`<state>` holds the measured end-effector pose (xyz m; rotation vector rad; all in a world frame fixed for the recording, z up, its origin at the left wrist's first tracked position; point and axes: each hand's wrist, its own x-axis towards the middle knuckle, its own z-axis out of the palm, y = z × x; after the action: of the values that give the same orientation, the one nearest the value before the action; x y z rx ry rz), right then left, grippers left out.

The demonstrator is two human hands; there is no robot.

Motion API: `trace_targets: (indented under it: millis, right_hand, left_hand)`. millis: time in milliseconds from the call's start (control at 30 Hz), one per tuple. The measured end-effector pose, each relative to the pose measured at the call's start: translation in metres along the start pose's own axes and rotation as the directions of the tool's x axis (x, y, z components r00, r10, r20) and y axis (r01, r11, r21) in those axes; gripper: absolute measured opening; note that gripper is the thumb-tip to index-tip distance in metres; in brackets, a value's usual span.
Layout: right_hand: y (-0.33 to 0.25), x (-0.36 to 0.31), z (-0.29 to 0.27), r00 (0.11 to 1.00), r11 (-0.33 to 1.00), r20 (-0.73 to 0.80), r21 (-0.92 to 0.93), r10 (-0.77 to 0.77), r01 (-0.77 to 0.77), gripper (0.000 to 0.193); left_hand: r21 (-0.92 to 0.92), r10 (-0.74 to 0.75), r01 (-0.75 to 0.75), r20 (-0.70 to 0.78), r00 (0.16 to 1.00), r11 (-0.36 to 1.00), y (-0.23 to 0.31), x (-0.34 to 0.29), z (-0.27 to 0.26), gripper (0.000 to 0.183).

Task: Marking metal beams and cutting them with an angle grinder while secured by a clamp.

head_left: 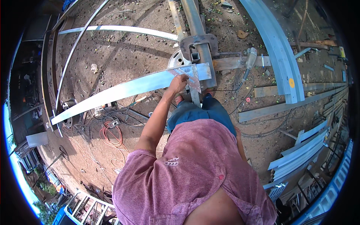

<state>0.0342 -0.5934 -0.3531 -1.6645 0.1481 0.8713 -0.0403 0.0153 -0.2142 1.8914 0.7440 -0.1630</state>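
While the left hand (180, 81) pinches a triangular plate (195, 83), apparently steadying it on the metal strip (123, 87), the right grip is hidden.

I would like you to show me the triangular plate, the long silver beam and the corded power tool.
Triangular plate (195, 83), head view: lower part.
Long silver beam (123, 88), head view: middle.
Corded power tool (251, 58), head view: its body.
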Motion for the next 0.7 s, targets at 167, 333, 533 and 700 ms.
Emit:
trace_targets:
  millis: [167,333,533,700]
  right_hand:
    - [0.004,0.0,-0.01,0.986,0.954,0.025,0.252,0.163,-0.164,0.042]
    - [-0.008,-0.013,0.003,0.996,0.997,-0.086,0.082,-0.005,0.012,0.039]
    - [0.0,-0.024,-0.004,0.998,0.997,-0.025,-0.051,-0.058,0.056,0.035]
    - [-0.009,-0.019,0.01,0.991,0.994,-0.084,0.022,0.107,-0.105,0.036]
  left_hand:
    - [0.301,0.131,-0.088,-0.126,0.983,0.95,0.022,0.041,-0.017,0.045]
    - [0.445,0.086,-0.004,-0.163,0.983,0.895,0.009,0.056,-0.025,0.054]
    - [0.453,-0.005,0.074,-0.152,0.988,0.889,-0.003,0.062,-0.022,0.06]
    - [0.592,-0.008,0.08,-0.124,0.992,0.802,-0.019,0.05,-0.008,0.062]
